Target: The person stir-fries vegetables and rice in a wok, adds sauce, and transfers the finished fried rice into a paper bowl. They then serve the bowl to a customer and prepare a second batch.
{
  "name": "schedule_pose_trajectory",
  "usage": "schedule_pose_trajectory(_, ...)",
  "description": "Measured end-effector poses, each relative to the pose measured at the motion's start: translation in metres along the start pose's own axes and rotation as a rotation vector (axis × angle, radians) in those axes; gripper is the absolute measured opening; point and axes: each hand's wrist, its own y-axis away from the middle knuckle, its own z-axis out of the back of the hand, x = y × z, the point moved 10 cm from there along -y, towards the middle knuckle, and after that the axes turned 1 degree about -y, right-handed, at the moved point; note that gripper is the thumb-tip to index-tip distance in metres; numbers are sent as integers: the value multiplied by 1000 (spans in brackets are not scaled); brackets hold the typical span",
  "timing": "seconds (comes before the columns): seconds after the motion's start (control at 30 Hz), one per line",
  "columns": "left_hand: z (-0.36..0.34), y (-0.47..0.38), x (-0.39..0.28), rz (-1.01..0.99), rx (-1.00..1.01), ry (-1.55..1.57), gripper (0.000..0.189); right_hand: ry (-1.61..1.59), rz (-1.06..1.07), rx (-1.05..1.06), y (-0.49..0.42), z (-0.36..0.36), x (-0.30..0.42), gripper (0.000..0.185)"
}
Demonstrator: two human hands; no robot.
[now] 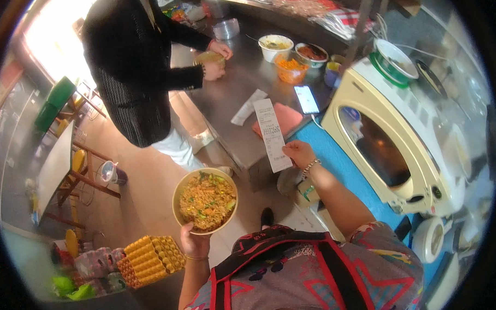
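Observation:
My left hand (195,242) grips the near rim of a round takeaway bowl (176,211), with the thumb at its edge. Fried rice (208,201) with bits of green vegetable and carrot fills the bowl. A long printed paper receipt (269,133) is pinched by its lower right edge in my right hand (299,154). Behind the receipt, a folded pink cloth (285,119) lies on the metal counter (213,103). Another white paper slip (248,107) lies beside it. A phone with a lit screen (306,99) rests to the right, a white cable at its lower end.
Across the counter, a person in a dark jacket (126,69) handles a round container (209,58). Tubs of food (276,49) stand at the back. A cream microwave oven (379,146) occupies the blue surface (338,156) at right. Stacked egg trays (151,259) sit lower left, near a wooden-framed table (56,170).

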Motion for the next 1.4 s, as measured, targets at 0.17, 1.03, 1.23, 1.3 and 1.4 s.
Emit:
schedule_pose_trajectory(0.17,-9,-60,4,101,-30,21,61,113,170,-194,-129,-19,29,27)
schedule_pose_trajectory(1.03,-201,-373,81,476,475,-53,52,-437,-460,-960,187,-15,-93,32)
schedule_pose_trajectory(1.23,-213,-462,120,349,485,-99,51,-503,-660,-1143,298,-51,-144,31)
schedule_pose_trajectory(1.3,-195,-485,132,373,318,-121,52,-513,-699,-1219,318,-65,-150,30)
schedule_pose_trajectory(1.4,-186,-506,141,356,299,-216,56,-567,-707,-1301,330,-87,-152,31)
